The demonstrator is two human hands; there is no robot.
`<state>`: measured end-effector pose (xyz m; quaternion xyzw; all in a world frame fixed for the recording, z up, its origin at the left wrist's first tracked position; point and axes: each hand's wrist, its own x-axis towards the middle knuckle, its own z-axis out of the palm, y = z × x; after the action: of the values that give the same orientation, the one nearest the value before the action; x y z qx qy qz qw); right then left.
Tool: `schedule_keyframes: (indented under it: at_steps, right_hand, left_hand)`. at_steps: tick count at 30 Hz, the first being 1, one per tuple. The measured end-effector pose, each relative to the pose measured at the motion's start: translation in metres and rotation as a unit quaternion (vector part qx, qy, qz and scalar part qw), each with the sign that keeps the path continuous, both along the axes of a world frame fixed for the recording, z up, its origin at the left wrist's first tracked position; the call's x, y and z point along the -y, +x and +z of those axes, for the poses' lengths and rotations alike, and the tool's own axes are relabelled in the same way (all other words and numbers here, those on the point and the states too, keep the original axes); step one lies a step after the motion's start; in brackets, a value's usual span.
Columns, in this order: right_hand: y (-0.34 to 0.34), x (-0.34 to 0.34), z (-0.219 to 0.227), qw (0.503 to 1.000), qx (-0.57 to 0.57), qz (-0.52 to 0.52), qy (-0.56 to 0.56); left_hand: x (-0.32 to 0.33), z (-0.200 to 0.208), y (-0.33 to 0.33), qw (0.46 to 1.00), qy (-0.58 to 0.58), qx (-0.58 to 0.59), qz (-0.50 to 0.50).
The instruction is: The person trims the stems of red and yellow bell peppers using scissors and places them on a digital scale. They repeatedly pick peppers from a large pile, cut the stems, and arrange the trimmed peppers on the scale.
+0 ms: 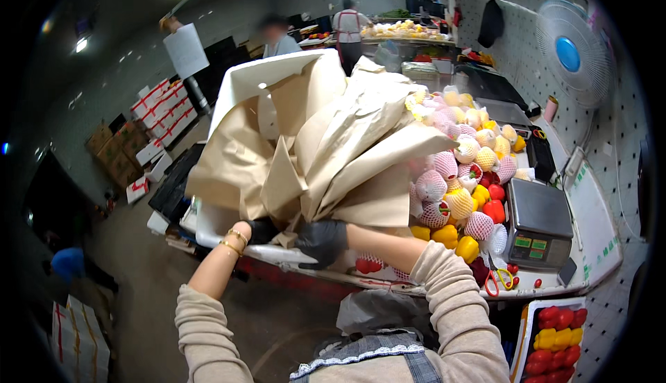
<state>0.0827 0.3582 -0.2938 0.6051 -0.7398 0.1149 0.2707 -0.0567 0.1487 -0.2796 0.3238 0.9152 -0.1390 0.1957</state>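
Observation:
Large crumpled sheets of brown paper (333, 147) fan up and out of a white foam box (239, 74). My left hand (262, 231), in a black glove, grips the bottom of the paper at the box's near side; its fingers are partly hidden by the folds. Close to its right, my right hand (323, 243), also black-gloved, is closed on the paper's lower edge beside the near rim. The paper hides most of the box's inside.
Right of the box lie many bell peppers (467, 248), several in foam nets (458, 202). A scale (541, 223), scissors (501, 280) and a fan (569, 53) stand farther right. A tray of peppers (555, 341) is below. Cartons (165, 111) are stacked left; a person (348, 26) stands behind.

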Motion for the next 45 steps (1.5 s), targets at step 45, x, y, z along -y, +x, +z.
schedule_keyframes:
  at_steps: [45]
  right_hand:
    - [0.018, 0.212, 0.067, 0.957, 0.28, -0.066, 0.033]
  left_hand:
    - [0.137, -0.097, 0.28, 0.397, 0.834, -0.267, 0.275]
